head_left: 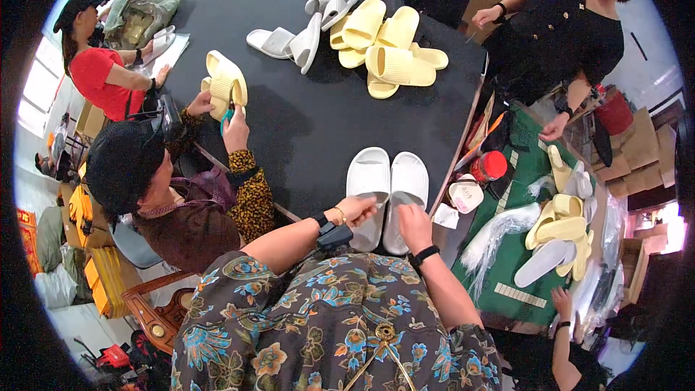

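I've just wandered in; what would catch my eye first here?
Probably the yellow slippers heaped toward the far side of the dark table. Next, the pair of white slippers at its near edge, with the wearer's left fingers over one and right fingers over the other. Off to the right, a red-lidded jar stands out beside a green surface.
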`<state>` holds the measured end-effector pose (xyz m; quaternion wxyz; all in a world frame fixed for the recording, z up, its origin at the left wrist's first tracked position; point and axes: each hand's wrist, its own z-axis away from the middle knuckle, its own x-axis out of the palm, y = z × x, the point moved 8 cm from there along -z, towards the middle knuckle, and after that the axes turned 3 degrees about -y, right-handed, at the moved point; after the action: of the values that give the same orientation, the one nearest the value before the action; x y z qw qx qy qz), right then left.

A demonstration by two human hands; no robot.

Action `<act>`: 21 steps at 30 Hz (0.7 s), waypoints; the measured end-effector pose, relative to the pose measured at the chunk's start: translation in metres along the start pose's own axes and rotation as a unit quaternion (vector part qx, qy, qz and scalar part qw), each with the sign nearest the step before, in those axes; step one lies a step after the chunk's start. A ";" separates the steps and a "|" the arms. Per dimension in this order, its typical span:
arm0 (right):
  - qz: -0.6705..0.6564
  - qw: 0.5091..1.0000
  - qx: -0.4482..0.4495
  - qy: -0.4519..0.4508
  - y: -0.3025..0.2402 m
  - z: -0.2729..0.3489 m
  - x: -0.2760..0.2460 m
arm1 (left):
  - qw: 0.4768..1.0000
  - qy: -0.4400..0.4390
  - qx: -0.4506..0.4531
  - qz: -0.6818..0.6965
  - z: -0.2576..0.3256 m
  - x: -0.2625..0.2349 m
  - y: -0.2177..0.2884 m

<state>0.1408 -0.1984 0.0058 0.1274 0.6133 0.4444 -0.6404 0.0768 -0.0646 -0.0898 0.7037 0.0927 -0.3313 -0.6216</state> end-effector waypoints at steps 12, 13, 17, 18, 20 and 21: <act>-0.070 0.994 0.003 0.082 0.011 -0.006 -0.027 | 0.980 0.131 0.085 -0.124 0.037 -0.042 0.035; -0.073 0.992 0.011 0.103 0.015 -0.004 -0.033 | 0.971 0.166 0.104 -0.138 0.039 -0.050 0.042; -0.100 0.980 0.095 0.143 0.045 -0.015 -0.050 | 0.920 0.309 0.186 -0.151 0.040 -0.089 0.068; -0.116 0.971 0.136 0.159 0.053 -0.022 -0.054 | 0.909 0.332 0.209 -0.141 0.034 -0.101 0.069; -0.118 0.959 0.206 0.152 0.079 -0.038 -0.050 | 0.867 0.385 0.245 -0.201 0.021 -0.119 0.079; -0.109 0.956 0.241 0.128 0.098 -0.044 -0.043 | 0.868 0.380 0.247 -0.203 0.015 -0.118 0.088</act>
<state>0.2486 -0.2389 0.0104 -0.1526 0.6509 0.3535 -0.6543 0.1385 0.0683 -0.0720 0.5879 0.5578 -0.1546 -0.5651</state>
